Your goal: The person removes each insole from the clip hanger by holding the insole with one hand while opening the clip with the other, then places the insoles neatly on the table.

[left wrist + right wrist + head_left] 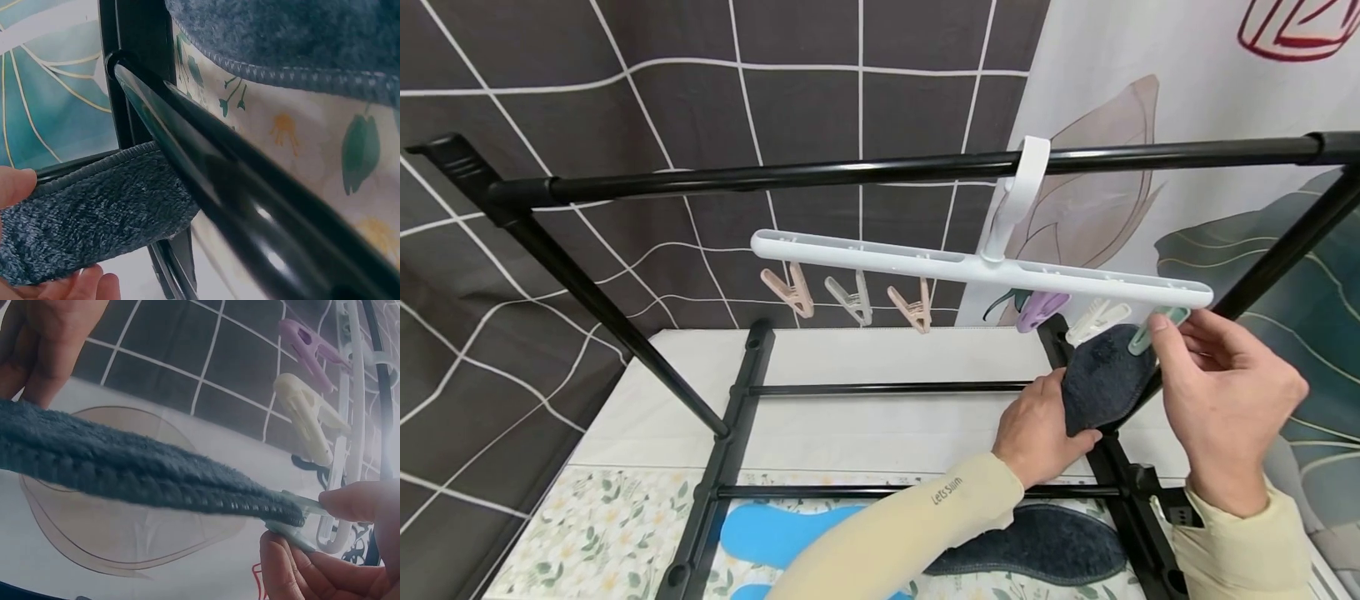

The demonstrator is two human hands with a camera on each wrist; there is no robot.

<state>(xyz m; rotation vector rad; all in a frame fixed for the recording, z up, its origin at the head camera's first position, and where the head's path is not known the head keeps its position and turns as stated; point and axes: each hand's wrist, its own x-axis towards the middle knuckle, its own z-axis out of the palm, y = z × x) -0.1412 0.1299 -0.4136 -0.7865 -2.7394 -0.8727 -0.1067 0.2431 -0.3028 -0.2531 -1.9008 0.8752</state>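
A dark fuzzy insole [1099, 379] is held up under the right end of a white clip hanger [880, 260]. My left hand [1043, 429] grips the insole along its length, thumb on one face and fingers on the other in the left wrist view. My right hand [1232, 396] pinches a green clothespin [1159, 330] between thumb and fingers. In the right wrist view the clothespin's jaws straddle the tip of the insole [144, 469]. Beside it hang a white clothespin [1097, 321] and a purple clothespin [1042, 309].
The hanger hooks over the top bar [790, 172] of a black rack. Two pink clothespins and a pale green clothespin [852, 297] hang on the left. Another dark insole [1037, 546] and blue insole-shaped pieces [782, 529] lie on the floral cloth [591, 525] below.
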